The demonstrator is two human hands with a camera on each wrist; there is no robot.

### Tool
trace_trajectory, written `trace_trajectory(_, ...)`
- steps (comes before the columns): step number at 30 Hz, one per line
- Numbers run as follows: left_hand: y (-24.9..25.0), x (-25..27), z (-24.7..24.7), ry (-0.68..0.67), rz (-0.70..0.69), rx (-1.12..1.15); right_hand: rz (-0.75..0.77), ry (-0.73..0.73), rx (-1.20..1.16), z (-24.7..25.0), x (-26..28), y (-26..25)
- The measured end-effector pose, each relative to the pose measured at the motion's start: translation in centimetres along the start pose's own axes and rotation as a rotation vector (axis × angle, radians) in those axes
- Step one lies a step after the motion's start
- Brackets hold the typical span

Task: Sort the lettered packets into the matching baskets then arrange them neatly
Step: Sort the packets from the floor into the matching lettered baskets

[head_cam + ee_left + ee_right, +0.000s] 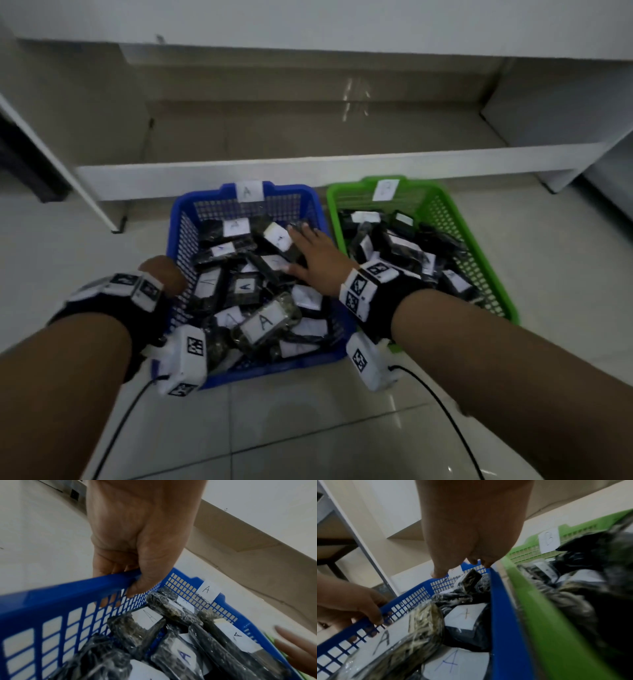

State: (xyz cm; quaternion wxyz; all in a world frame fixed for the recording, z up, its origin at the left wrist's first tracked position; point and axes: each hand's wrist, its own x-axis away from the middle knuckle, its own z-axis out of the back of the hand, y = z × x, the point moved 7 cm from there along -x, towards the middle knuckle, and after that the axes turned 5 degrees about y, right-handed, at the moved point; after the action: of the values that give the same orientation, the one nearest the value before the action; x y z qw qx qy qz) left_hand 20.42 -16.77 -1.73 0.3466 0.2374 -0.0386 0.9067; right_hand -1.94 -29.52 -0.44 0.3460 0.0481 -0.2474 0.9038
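A blue basket [212, 196] [68, 588] [501, 615] tagged A stands on the floor, piled with black packets [263, 322] [183, 655] [423, 626] that carry white A labels. Touching its right side is a green basket [421, 186] [547, 622] tagged B [548, 540], holding more black packets [404, 246] [590, 601]. My left hand [164, 274] [137, 547] [351, 604] grips the blue basket's left rim, thumb inside the mesh and fingers outside. My right hand [315, 253] [471, 527] lies flat with straight fingers over the packets at the blue basket's right side, holding nothing.
A low white shelf board [308, 168] runs just behind both baskets, with a white leg [113, 219] at the left. Pale floor tiles [308, 428] spread in front. Black cables [442, 404] trail from the wrist cameras.
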Motion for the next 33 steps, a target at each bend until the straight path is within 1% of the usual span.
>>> trace_trajectory(2, 0.2, 0.1, -0.4, 0.041, 0.031, 0.067, 0.041, 0.120, -0.094, 2.5, 2.4, 0.6)
trace_trajectory(3, 0.2, 0.2, -0.6, 0.085, 0.065, 0.146, 0.044, 0.179, -0.106, 3.8, 3.6, 1.5)
trace_trajectory(4, 0.4, 0.6, -0.8, 0.152, 0.101, 0.226, 0.041, 0.239, -0.090, 5.1, 5.3, 2.9)
trace_trajectory(5, 0.6, 1.2, -0.5, 0.249, 0.131, 0.265, 0.039, 0.299, -0.072, 6.4, 6.9, 4.2)
trace_trajectory(6, 1.0, 1.9, -0.1, 0.353, 0.145, 0.253, 0.035, 0.358, -0.059, 7.6, 8.7, 5.6)
trace_trajectory(7, 2.0, 2.7, 0.3, 0.447, 0.127, 0.200, 0.019, 0.411, -0.049, 8.6, 10.6, 7.5)
trace_trajectory(8, 3.3, 3.4, 1.1, 0.525, 0.068, 0.139, -0.003, 0.455, -0.033, 9.4, 12.4, 9.2)
trace_trajectory(10, 7.5, 4.7, 2.1, 0.617, -0.134, 0.033, -0.065, 0.533, 0.014, 10.5, 16.3, 12.7)
trace_trajectory(12, 13.3, 6.2, 2.2, 0.642, -0.394, -0.017, -0.102, 0.580, 0.061, 10.6, 20.0, 15.8)
trace_trajectory(14, 19.7, 9.1, 1.9, 0.650, -0.642, -0.035, -0.110, 0.566, 0.097, 9.5, 23.0, 18.4)
trace_trajectory(16, 25.4, 13.0, 0.4, 0.631, -0.855, -0.043, -0.126, 0.541, 0.098, 8.0, 24.9, 20.6)
trace_trajectory(18, 30.9, 17.7, -2.6, 0.581, -1.044, -0.037, -0.183, 0.539, 0.063, 7.0, 26.4, 22.8)
trace_trajectory(20, 35.4, 23.2, -6.8, 0.541, -1.293, -0.083, -0.254, 0.481, 0.014, 5.8, 27.2, 24.3)
trace_trajectory(22, 37.7, 28.2, -11.8, 0.480, -1.561, -0.151, -0.318, 0.376, -0.027, 4.1, 27.3, 25.7)
trace_trajectory(23, 38.0, 30.1, -14.1, 0.438, -1.647, -0.178, -0.353, 0.311, -0.045, 3.2, 27.1, 26.4)
trace_trajectory(24, 38.1, 31.4, -16.4, 0.399, -1.703, -0.209, -0.391, 0.237, -0.071, 2.1, 27.1, 27.2)
trace_trajectory(26, 37.2, 32.1, -20.3, 0.289, -1.706, -0.321, -0.418, 0.102, -0.141, -0.1, 26.9, 28.4)
trace_trajectory(28, 36.2, 31.1, -22.6, 0.247, -1.643, -0.394, -0.387, 0.034, -0.239, -1.4, 26.6, 28.8)
trace_trajectory(31, 35.4, 29.3, -23.0, 0.250, -1.551, -0.374, -0.323, -0.011, -0.331, -1.5, 26.7, 28.6)
trace_trajectory(33, 34.9, 28.2, -22.7, 0.240, -1.496, -0.367, -0.267, -0.085, -0.316, -1.3, 26.9, 28.1)
